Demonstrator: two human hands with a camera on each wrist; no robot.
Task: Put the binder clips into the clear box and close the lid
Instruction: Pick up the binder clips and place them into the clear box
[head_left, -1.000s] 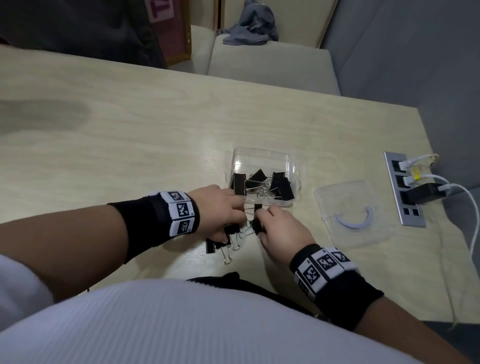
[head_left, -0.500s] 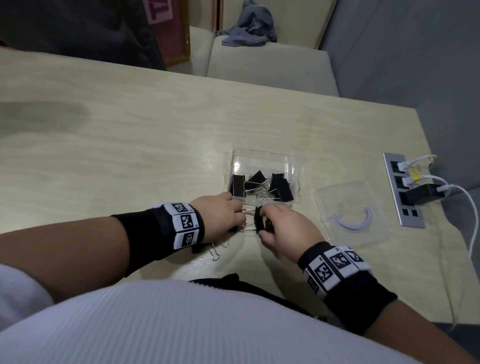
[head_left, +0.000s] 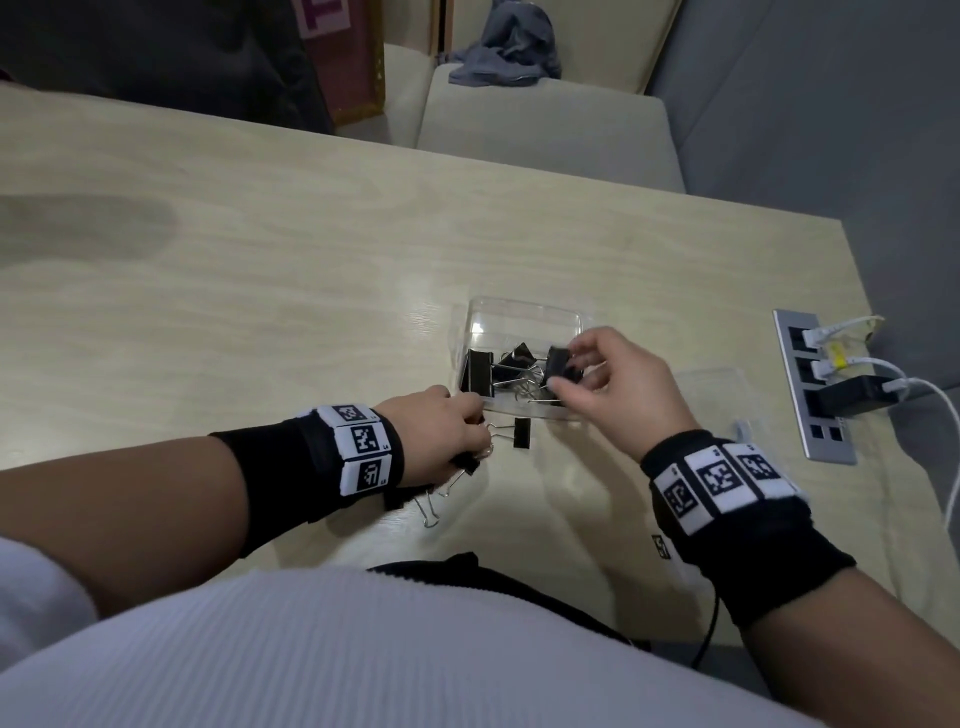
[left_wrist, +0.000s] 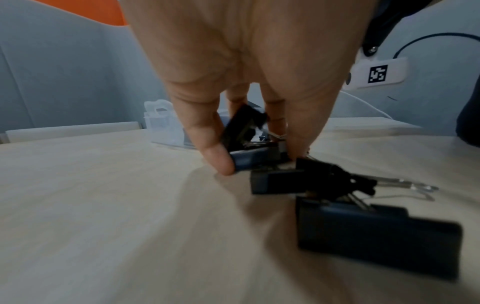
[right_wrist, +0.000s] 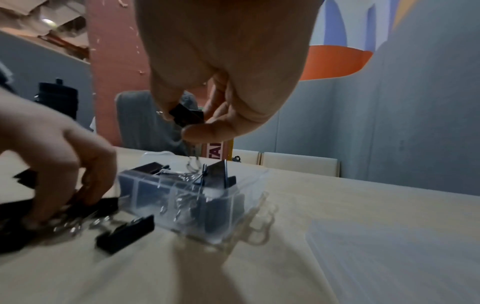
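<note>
Your right hand (head_left: 613, 384) pinches 1 binder clip (head_left: 558, 362) above the clear box (head_left: 524, 317); your left hand (head_left: 441, 436) grips another clip (left_wrist: 255, 157). Tangled handles could drag neighbours off the table (head_left: 260, 291).

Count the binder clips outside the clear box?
5 at least: one clip in the right hand, a lone clip by the box, three clips at the left hand; others may be hidden.

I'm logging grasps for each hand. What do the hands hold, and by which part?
The right hand pinches a binder clip by its black body, above the clear box. The left hand grips another clip by its body.
</note>
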